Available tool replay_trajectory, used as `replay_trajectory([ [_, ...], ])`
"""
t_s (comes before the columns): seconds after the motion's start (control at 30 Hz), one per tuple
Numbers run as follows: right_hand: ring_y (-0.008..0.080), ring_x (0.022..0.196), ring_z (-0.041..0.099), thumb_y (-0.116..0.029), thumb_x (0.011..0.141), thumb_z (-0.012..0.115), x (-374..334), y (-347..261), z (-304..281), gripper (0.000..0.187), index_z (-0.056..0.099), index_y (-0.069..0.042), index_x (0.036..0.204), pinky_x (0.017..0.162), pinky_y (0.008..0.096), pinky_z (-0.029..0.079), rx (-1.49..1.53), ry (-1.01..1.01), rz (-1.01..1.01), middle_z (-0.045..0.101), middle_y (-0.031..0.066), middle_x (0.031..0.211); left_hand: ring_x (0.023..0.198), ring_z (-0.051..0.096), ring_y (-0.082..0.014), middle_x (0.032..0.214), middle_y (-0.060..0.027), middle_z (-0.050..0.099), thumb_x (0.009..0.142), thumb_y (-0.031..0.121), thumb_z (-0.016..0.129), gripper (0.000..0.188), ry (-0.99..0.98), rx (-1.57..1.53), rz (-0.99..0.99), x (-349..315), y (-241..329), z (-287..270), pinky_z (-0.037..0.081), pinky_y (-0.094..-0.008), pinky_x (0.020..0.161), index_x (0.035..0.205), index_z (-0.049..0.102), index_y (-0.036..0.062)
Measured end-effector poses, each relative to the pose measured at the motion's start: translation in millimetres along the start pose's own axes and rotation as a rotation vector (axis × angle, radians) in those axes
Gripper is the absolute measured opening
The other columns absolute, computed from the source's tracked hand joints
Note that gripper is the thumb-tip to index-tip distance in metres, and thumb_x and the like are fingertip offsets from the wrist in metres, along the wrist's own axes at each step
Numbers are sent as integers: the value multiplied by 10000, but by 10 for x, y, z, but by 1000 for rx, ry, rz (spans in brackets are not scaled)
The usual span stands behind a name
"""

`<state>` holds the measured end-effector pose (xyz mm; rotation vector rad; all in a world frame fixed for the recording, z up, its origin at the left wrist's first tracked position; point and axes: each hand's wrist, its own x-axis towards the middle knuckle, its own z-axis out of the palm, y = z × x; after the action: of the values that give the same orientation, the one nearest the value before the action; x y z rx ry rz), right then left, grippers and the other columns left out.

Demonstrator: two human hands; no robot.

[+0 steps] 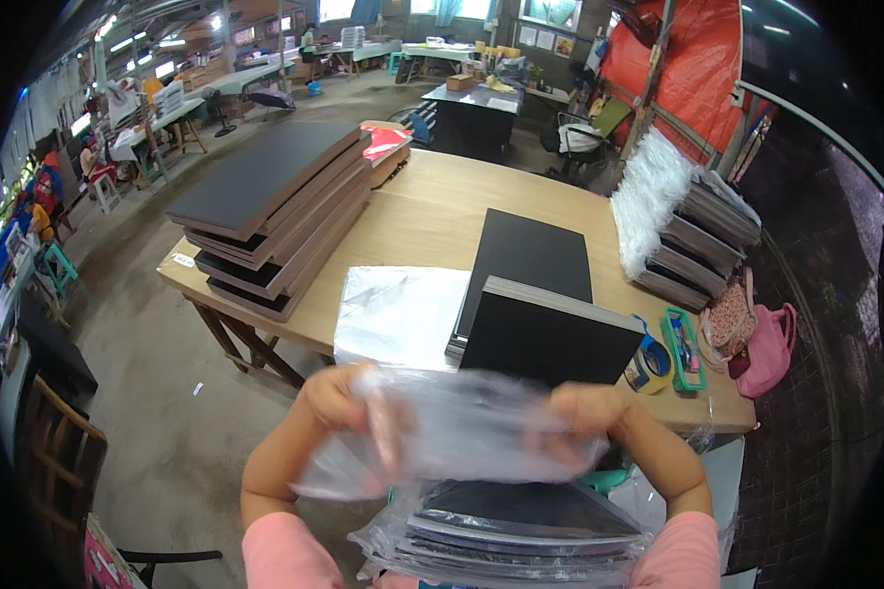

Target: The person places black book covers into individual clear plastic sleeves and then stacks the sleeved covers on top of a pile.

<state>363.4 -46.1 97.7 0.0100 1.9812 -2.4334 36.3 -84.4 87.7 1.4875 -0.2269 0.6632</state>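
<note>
Between my two hands a clear plastic bag (471, 422) is stretched out, smeared by motion. My left hand (354, 407) is closed on its left end, and my right hand (580, 417) grips the right end. Just beyond the bag, a thick black panel with a pale edge (550, 339) leans tilted against another black panel (540, 245) lying on the table. A pile of white, filmy plastic sheets (398, 309) lies to their left. Below my hands, close to my body, sits a stack of black panels wrapped in clear plastic (521, 515).
On the wooden table (442, 187), a tall stack of dark panels (275, 196) stands left and plastic-wrapped panels (692, 231) stand right. Tape rolls (648, 368), a green basket (683, 348) and a pink bag (768, 348) sit at the right edge. A wooden chair (59, 461) is at left.
</note>
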Motion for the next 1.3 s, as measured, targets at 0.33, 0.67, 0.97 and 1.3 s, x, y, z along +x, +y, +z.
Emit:
replay_trajectory([
  [0.33, 203, 810, 617, -243, 900, 568, -452, 283, 369, 222, 678, -57, 848, 778, 371, 474, 29, -76, -473, 641, 111, 897, 752, 597, -221, 809, -113, 576, 898, 307, 591, 388, 325, -519, -38, 404, -370, 162, 488, -365, 677, 1103, 522, -15],
  [0.67, 158, 759, 587, -192, 872, 584, -699, 584, 429, 176, 660, -43, 817, 667, 291, 465, 60, -92, -459, 593, 61, 869, 583, 592, -203, 751, -99, 609, 977, 428, 350, 470, -205, -779, 430, 639, -757, 122, 486, -254, 548, 1265, 442, 67],
  [0.97, 118, 713, 560, -146, 847, 598, -1249, 968, 308, 137, 644, -32, 788, 567, 218, 457, 273, 917, -704, 549, 17, 844, 579, 512, -143, 642, -42, 553, 788, 151, 641, 223, 831, 409, -279, 205, -719, -241, 436, -314, 575, 943, 640, -9],
  [1.3, 95, 670, 519, -19, 802, 617, -979, 524, 111, 116, 653, 48, 889, 515, 201, 373, -1275, 1899, -345, 554, 51, 717, 527, 525, -209, 862, -89, 469, 711, 95, 701, 356, 825, 1825, -204, 628, -598, 27, 451, -344, 488, 1055, 692, 187],
])
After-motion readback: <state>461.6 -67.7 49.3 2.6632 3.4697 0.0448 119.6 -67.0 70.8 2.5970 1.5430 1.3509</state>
